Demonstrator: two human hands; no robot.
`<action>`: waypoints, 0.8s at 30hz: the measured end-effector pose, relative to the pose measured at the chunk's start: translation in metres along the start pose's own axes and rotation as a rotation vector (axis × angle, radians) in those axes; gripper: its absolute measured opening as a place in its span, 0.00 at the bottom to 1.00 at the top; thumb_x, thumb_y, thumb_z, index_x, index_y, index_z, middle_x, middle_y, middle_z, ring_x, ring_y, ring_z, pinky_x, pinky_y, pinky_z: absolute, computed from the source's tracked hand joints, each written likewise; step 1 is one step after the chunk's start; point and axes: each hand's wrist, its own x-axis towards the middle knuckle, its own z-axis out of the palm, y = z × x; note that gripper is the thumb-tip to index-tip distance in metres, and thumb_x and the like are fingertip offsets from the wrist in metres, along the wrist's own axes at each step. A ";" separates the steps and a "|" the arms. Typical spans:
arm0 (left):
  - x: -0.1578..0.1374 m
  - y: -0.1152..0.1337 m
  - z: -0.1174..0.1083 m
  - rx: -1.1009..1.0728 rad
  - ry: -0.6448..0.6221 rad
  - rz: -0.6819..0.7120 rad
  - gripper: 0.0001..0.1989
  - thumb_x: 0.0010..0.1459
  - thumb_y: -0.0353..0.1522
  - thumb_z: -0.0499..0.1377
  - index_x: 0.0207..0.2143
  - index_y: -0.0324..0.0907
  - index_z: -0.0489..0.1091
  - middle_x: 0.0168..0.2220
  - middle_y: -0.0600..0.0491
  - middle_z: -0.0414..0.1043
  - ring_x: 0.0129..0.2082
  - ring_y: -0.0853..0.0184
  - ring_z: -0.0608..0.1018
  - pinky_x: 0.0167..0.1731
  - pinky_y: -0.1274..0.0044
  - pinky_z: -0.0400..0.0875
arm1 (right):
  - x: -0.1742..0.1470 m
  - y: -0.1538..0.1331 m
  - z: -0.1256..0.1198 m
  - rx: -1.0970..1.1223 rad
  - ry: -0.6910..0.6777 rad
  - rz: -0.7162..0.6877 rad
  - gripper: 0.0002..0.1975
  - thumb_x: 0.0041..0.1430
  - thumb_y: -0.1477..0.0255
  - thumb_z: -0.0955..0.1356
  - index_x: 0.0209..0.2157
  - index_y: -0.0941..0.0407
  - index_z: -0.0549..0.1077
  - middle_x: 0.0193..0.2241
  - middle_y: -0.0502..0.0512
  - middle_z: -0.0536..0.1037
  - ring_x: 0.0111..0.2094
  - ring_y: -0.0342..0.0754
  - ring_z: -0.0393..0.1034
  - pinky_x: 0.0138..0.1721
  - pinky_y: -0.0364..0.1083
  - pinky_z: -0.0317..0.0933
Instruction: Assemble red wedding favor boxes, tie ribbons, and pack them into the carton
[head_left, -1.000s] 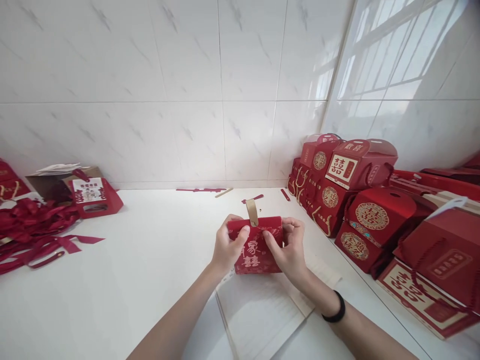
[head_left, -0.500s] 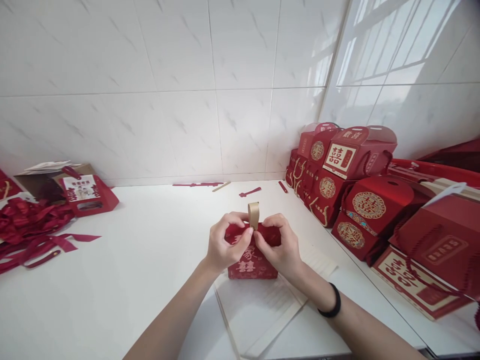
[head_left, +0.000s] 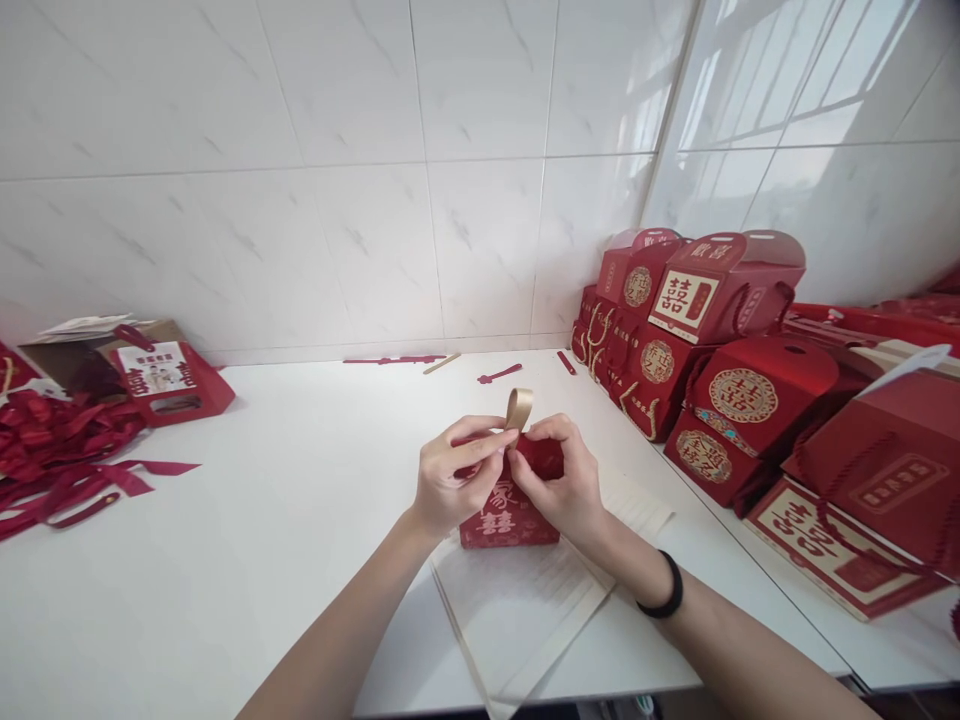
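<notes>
near the middle of the table (head_left: 300,560), we held a small red box (head_left: 510,525) upright above the papers (head_left: 517,625), its front toward us and pale characters showing on it. a gold loop (head_left: 520,408) rose from the middle of its top edge. our left hand (head_left: 457,480) was clamped on the foot of the loop, thumb and forefinger close together there. our right hand (head_left: 562,475) was clamped on the top edge just beside it, thumb in front; we could not tell whether its fingertips also gripped the loop. a black band (head_left: 664,590) circled our right wrist.

the papers lay overlapped at angles, one corner jutting past the table's near edge. beyond our hands, near the wall (head_left: 337,250), lay a knotted strip (head_left: 500,374), a gold strip (head_left: 442,363), a long dark red strip (head_left: 394,359) and a short red one.

well off to our left, a heap of dark red ribbon (head_left: 67,430) sat in front of a brown carton (head_left: 71,365), and a box with a white label (head_left: 172,385) stood beside it. to our right, a pile of red boxes (head_left: 726,290) ran along the table, with gold emblems and rope handles; window bars were mirrored in the tiles above them.
</notes>
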 end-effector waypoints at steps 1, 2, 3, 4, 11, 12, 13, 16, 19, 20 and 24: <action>0.001 0.000 -0.001 0.002 0.005 -0.001 0.17 0.53 0.18 0.56 0.41 0.42 0.74 0.38 0.50 0.74 0.31 0.72 0.77 0.27 0.82 0.73 | 0.000 0.000 0.000 0.005 0.000 -0.009 0.09 0.57 0.76 0.67 0.37 0.54 0.62 0.30 0.50 0.66 0.30 0.43 0.64 0.31 0.42 0.61; 0.002 0.001 -0.001 0.005 0.010 -0.005 0.16 0.53 0.18 0.56 0.40 0.42 0.74 0.36 0.51 0.74 0.31 0.72 0.77 0.27 0.81 0.74 | 0.001 -0.001 -0.001 0.010 -0.003 -0.020 0.09 0.57 0.77 0.67 0.37 0.54 0.62 0.30 0.50 0.66 0.30 0.43 0.63 0.31 0.42 0.61; 0.003 0.002 -0.002 0.007 0.013 -0.011 0.15 0.53 0.19 0.56 0.39 0.42 0.74 0.34 0.52 0.75 0.31 0.71 0.77 0.28 0.80 0.74 | 0.001 -0.001 -0.001 0.014 -0.007 -0.029 0.09 0.57 0.77 0.67 0.37 0.55 0.62 0.30 0.49 0.66 0.30 0.43 0.63 0.31 0.41 0.61; 0.005 0.003 -0.003 0.007 0.014 -0.018 0.14 0.53 0.19 0.56 0.37 0.41 0.74 0.32 0.52 0.75 0.31 0.70 0.77 0.29 0.79 0.74 | 0.001 -0.001 -0.001 0.016 -0.014 -0.034 0.09 0.57 0.77 0.67 0.37 0.55 0.62 0.30 0.49 0.66 0.30 0.43 0.63 0.30 0.41 0.61; 0.007 0.005 -0.002 0.006 0.001 -0.101 0.07 0.53 0.21 0.59 0.33 0.40 0.72 0.31 0.53 0.73 0.30 0.72 0.76 0.29 0.80 0.73 | 0.002 -0.001 -0.001 -0.002 -0.024 -0.042 0.08 0.57 0.76 0.67 0.36 0.54 0.62 0.29 0.50 0.66 0.29 0.43 0.64 0.29 0.41 0.61; 0.006 0.004 -0.001 0.015 0.002 -0.082 0.08 0.54 0.21 0.58 0.34 0.40 0.73 0.31 0.53 0.72 0.30 0.72 0.75 0.29 0.81 0.73 | 0.002 -0.001 -0.001 -0.007 -0.023 -0.042 0.08 0.57 0.76 0.67 0.36 0.54 0.62 0.29 0.49 0.66 0.29 0.43 0.64 0.29 0.41 0.61; 0.006 0.004 0.000 0.025 0.003 -0.062 0.09 0.54 0.21 0.58 0.35 0.41 0.73 0.31 0.53 0.72 0.31 0.73 0.75 0.28 0.81 0.73 | 0.002 0.000 -0.001 -0.012 -0.020 -0.039 0.08 0.57 0.75 0.67 0.36 0.54 0.62 0.29 0.49 0.66 0.29 0.43 0.64 0.29 0.41 0.61; 0.004 0.003 0.002 0.039 0.009 -0.045 0.13 0.55 0.20 0.57 0.39 0.42 0.74 0.33 0.52 0.71 0.32 0.73 0.75 0.28 0.82 0.73 | 0.002 0.001 -0.001 -0.021 -0.021 -0.027 0.08 0.57 0.76 0.66 0.37 0.54 0.62 0.29 0.49 0.66 0.29 0.43 0.63 0.29 0.41 0.61; 0.002 0.003 0.002 0.029 0.007 -0.051 0.16 0.54 0.20 0.57 0.42 0.42 0.74 0.36 0.51 0.71 0.33 0.71 0.75 0.29 0.81 0.73 | 0.001 0.001 -0.001 -0.032 -0.015 -0.030 0.08 0.57 0.75 0.66 0.37 0.54 0.62 0.29 0.49 0.66 0.29 0.43 0.64 0.29 0.41 0.62; 0.002 0.003 0.003 0.029 0.007 -0.050 0.16 0.53 0.20 0.57 0.42 0.42 0.74 0.37 0.50 0.71 0.34 0.71 0.76 0.29 0.81 0.74 | 0.001 0.001 -0.001 -0.036 -0.006 -0.034 0.08 0.57 0.75 0.66 0.37 0.54 0.62 0.29 0.49 0.66 0.29 0.43 0.64 0.29 0.41 0.62; 0.002 0.004 0.003 0.047 0.012 -0.052 0.17 0.52 0.20 0.57 0.43 0.42 0.74 0.37 0.50 0.70 0.34 0.71 0.76 0.31 0.81 0.74 | 0.000 0.001 0.000 -0.060 0.031 -0.004 0.10 0.58 0.74 0.66 0.41 0.54 0.62 0.31 0.51 0.68 0.31 0.44 0.66 0.30 0.41 0.64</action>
